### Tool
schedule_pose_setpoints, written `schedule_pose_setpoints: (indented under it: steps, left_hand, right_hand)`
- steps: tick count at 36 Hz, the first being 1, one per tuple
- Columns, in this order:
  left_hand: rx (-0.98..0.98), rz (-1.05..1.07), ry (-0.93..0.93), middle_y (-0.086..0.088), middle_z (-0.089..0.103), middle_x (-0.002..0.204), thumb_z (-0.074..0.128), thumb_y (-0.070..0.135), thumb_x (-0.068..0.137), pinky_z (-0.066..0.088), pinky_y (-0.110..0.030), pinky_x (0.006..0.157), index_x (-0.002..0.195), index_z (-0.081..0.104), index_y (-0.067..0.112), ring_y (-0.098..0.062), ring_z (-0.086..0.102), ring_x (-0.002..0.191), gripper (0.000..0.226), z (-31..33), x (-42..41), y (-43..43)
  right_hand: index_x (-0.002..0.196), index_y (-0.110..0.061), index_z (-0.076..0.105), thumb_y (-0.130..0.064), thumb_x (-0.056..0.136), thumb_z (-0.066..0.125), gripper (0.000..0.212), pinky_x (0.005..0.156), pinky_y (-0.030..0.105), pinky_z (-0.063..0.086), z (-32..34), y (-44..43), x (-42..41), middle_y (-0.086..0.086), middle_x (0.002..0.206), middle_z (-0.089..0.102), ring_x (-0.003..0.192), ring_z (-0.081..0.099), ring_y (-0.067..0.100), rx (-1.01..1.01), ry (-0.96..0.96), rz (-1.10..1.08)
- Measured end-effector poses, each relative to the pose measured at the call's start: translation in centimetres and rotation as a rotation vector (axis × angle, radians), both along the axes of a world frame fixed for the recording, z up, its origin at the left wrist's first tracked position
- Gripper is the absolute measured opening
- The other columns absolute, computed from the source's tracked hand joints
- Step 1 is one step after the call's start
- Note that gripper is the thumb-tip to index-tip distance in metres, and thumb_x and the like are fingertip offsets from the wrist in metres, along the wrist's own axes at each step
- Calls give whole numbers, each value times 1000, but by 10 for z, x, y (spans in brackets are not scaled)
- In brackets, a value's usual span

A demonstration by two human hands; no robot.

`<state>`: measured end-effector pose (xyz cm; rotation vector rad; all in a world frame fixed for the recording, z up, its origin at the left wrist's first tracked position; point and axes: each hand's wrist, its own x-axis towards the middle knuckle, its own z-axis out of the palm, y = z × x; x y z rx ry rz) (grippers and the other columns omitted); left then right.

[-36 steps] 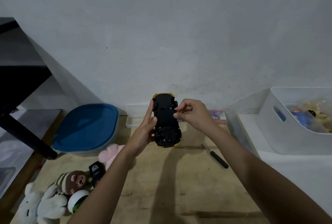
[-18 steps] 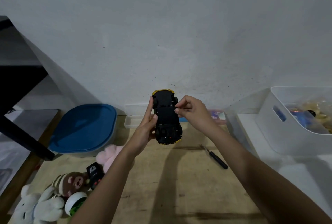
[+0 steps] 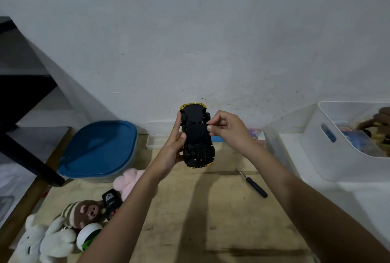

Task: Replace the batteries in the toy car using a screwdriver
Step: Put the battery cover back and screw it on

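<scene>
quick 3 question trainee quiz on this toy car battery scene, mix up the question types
1. True or false: the screwdriver is in the right hand.
2. Which side of the toy car faces the camera? A roof, B underside, C front bumper
3. Fill in: the left hand holds the car by its ____ side.

Key
1. False: it lies on the wooden table, and the right hand's fingertips pinch at the car's right edge.
2. B
3. left

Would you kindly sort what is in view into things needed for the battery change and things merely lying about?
For the job: toy car, screwdriver.
Lying about: plush toys, remote control, blue-lidded container, white bin.
</scene>
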<state>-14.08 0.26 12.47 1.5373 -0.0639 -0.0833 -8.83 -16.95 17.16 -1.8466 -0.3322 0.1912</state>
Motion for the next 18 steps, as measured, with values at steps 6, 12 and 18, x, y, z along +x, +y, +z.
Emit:
schedule_pose_setpoints:
  steps: [6,12,18]
  left_hand:
    - [-7,1,6,2,56,116,35,33,99,51,-27,76,127,17,68,-14,61,102,48,0,-3,-1]
    - [-46,-4,26,12,54,130,37,33,98,53,-34,83,134,13,63,-14,61,110,52,2,-7,-2]
    - [-74,15,30,26,62,116,35,29,100,53,-37,87,136,12,60,-13,63,108,53,3,-9,-3]
  right_hand:
    - [70,-20,57,-1,84,63,24,81,32,56,1,-1,-2,1,75,65,69,65,14,-53,-19,0]
    - [69,-18,63,-3,78,69,18,68,8,47,3,4,-7,-3,71,64,68,61,10,-166,-184,-55]
    - [75,-14,67,-5,79,69,10,69,7,48,3,8,-11,0,76,66,71,62,12,-163,-197,-75]
